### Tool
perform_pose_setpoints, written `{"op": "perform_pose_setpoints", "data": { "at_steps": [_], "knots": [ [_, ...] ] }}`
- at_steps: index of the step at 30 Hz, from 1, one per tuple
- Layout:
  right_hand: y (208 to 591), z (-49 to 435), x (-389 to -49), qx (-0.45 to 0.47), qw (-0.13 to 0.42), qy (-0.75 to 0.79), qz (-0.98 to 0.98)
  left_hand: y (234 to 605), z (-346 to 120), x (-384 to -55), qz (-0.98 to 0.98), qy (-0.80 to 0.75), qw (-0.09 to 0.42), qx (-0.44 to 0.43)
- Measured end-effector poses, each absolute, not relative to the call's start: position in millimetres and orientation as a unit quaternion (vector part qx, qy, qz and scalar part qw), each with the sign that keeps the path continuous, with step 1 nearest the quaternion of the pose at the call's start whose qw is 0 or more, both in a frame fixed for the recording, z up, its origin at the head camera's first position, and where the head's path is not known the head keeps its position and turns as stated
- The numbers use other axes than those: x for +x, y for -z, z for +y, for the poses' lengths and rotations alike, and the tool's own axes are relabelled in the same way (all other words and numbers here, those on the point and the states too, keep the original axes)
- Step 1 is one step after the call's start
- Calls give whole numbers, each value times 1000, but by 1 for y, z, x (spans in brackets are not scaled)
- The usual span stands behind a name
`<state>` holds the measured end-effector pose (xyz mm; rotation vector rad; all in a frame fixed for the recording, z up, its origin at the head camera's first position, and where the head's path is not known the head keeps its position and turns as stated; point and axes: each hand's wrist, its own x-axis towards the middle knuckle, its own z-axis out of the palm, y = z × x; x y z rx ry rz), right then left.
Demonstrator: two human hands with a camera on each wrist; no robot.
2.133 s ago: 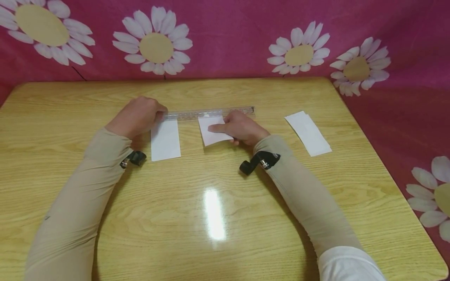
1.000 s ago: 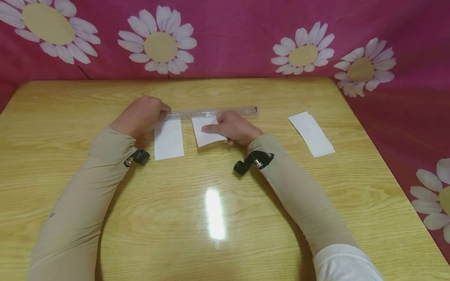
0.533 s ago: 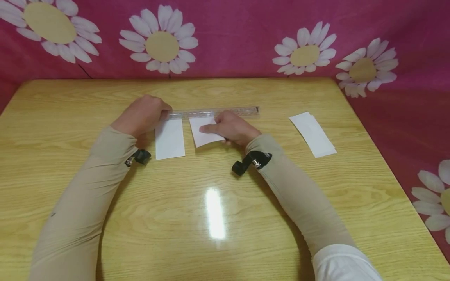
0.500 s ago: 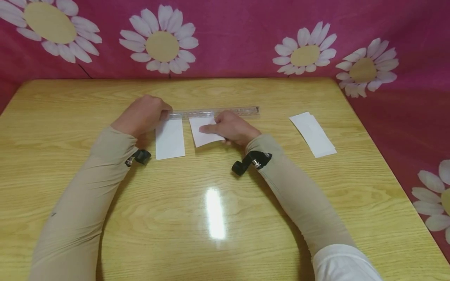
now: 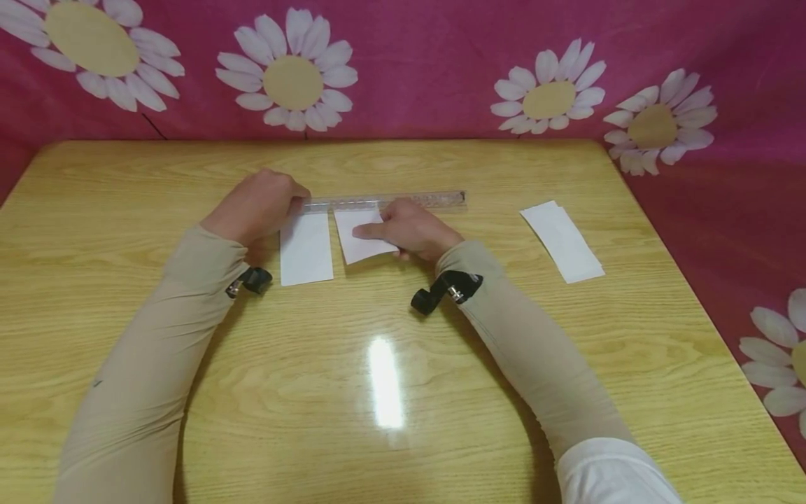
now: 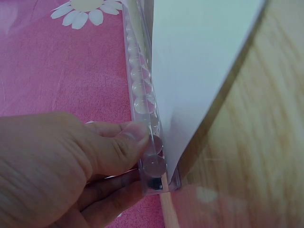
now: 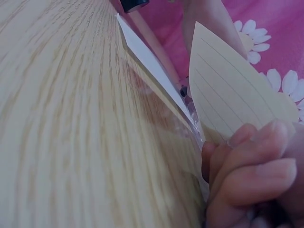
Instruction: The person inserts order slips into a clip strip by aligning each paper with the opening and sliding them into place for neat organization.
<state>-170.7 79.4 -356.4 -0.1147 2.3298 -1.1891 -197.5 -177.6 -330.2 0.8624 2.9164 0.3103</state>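
The step in hand looks to be setting the second paper (image 5: 357, 248) at the near edge of the clear strip (image 5: 355, 204), right of the first paper (image 5: 306, 249): the right hand (image 5: 412, 229) has it in a pinching grip, while the left hand (image 5: 258, 203) grips the strip's left end. The next move probably calls for squaring its top edge to the strip before easing that pinch. The strip is see-through, narrow and beaded; the pinched paper is white above, ruled beneath, slightly bowed
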Motion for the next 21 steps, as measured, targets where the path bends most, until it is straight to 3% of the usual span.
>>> {"op": "perform_pose_setpoints", "data": {
  "at_steps": [21],
  "knots": [
    [357, 71, -170, -40, 260, 460, 848, 331, -179, -198, 950, -105, 33, 292]
  ]
}}
